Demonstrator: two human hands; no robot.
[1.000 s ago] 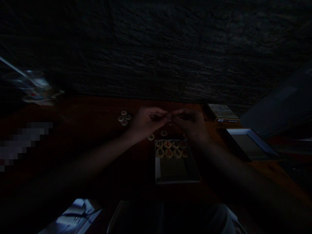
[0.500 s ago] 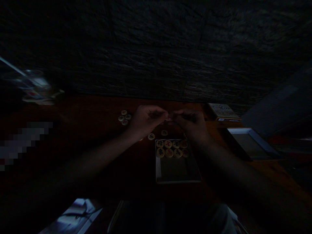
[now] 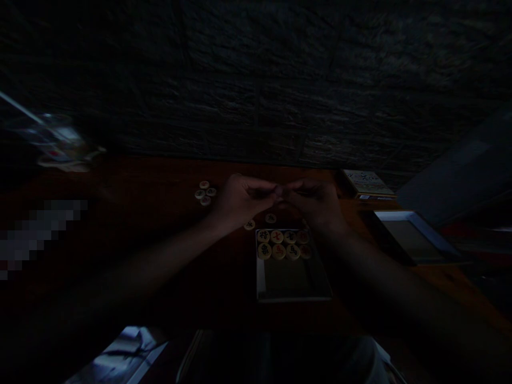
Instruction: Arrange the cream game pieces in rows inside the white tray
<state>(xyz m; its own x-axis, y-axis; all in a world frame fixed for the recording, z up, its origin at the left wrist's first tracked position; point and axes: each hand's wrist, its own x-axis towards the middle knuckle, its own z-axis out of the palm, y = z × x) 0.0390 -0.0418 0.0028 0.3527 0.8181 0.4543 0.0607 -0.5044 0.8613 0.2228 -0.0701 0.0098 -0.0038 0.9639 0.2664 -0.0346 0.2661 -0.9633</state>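
My left hand (image 3: 248, 193) and my right hand (image 3: 316, 200) meet fingertip to fingertip above the table, both closed in a pinch. Whatever lies between the fingers is too dark and small to make out. Just below them, round Chinese chess pieces (image 3: 278, 251) with red and black characters fill two rows at the far end of a shallow open box (image 3: 294, 300). Between hands and box, a loose chess piece (image 3: 271, 218) lies on the table, with another chess piece (image 3: 249, 224) to its left, partly behind my left wrist.
Several chess pieces (image 3: 205, 192) form a cluster left of my hands. A printed box (image 3: 370, 182) stands at the back right, with an open tray (image 3: 414, 234) nearer. At far left is a clear cup (image 3: 62, 138) with a straw. A stone wall (image 3: 256, 101) rises behind the table.
Both hands stay pinched together at nearly the same place, the left fingertips shifted slightly right. The boxed pieces and the loose ones look unmoved.
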